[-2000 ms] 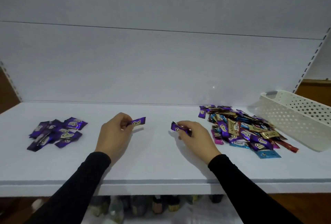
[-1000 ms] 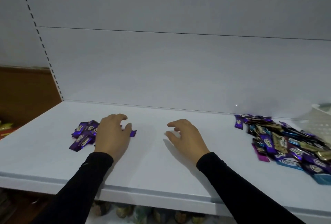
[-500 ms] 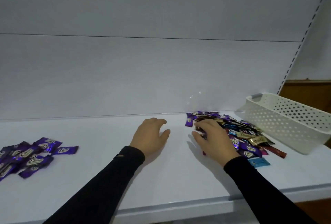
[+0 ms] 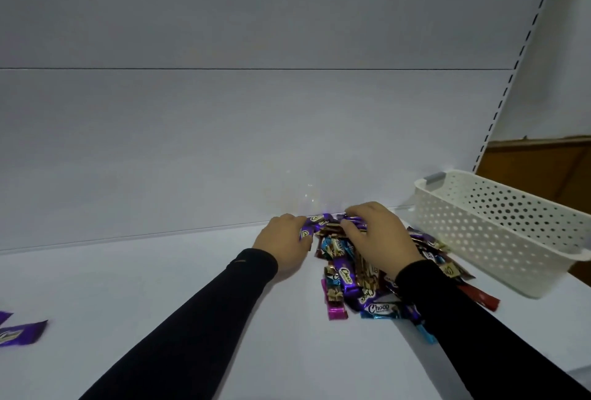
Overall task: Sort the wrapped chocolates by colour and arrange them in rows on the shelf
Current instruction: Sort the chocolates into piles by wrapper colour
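A mixed pile of wrapped chocolates [image 4: 355, 275] in purple, blue, gold, pink and red lies on the white shelf [image 4: 198, 278] right of centre. My left hand [image 4: 283, 244] is at the pile's far left edge, its fingers curled round a purple chocolate [image 4: 311, 226]. My right hand [image 4: 375, 233] lies over the far part of the pile, fingers bent down onto the wrappers; whether it grips one is hidden. Purple chocolates [image 4: 19, 332] from the sorted group show at the left edge.
A white perforated plastic basket [image 4: 499, 227] stands on the shelf to the right of the pile. The shelf's white back panel rises just behind the hands. A slotted upright [image 4: 518, 70] runs up at the right.
Both hands have reached further back into the mixed pile. My left hand, bare half a second ago, now grips a purple chocolate. The view has shifted right, leaving the purple group at the edge.
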Available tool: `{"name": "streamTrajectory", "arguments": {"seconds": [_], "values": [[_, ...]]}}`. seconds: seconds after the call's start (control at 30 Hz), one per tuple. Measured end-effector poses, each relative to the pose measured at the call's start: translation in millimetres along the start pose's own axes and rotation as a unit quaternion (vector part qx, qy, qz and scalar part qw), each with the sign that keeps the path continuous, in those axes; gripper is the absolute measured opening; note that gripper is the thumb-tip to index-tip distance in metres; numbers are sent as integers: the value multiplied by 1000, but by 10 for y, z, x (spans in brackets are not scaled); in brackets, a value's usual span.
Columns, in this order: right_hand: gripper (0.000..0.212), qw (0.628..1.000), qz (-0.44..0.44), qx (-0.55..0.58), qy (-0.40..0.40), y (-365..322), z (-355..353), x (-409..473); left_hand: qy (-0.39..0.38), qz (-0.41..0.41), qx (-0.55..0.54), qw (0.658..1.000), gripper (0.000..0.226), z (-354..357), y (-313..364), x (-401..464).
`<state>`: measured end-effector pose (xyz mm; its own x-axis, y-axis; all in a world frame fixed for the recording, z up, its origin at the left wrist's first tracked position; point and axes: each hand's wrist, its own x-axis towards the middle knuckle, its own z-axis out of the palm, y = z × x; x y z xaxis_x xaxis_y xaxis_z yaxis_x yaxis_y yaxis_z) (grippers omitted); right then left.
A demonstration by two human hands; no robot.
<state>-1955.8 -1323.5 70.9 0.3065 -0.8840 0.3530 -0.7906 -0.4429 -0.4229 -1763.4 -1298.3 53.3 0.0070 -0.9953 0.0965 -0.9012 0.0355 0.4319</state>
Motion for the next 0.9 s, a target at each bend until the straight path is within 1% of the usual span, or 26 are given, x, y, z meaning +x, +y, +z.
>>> {"name": "streamTrajectory", "arguments": {"seconds": [0.13,0.2,0.27,0.33,0.4,0.47,0.57,0.63,0.7,0.8,0.9], "values": [[35,998,-14,-12,-58,-69,101,348,-3,6,51,999,25,111,-62,130],[35,996,-2,-6,-92,-127,174,528,4,9,57,998,19,138,-114,140],[34,993,41,-5,-113,-159,275,698,15,2,23,1000,18,119,-178,157],[32,990,89,-28,-109,-138,376,852,22,-19,-19,999,30,60,-220,184],[33,983,134,-44,-114,-99,460,956,13,-48,-45,998,40,12,-266,215],[40,976,166,-62,-130,-85,531,997,-2,-75,-77,994,36,-16,-314,233],[49,971,177,-96,-132,-88,580,1024,-12,-90,-104,990,23,-37,-376,226],[52,970,182,-69,-145,-89,578,1027,-1,-96,-134,986,16,-40,-411,218],[51,971,180,-13,-154,-79,563,997,17,-104,-176,979,12,-41,-434,216],[42,977,155,69,-126,-79,508,906,46,-116,-227,966,11,-33,-444,206],[32,974,119,139,-136,-113,421,839,64,-128,-310,940,7,-6,-414,185]]}}
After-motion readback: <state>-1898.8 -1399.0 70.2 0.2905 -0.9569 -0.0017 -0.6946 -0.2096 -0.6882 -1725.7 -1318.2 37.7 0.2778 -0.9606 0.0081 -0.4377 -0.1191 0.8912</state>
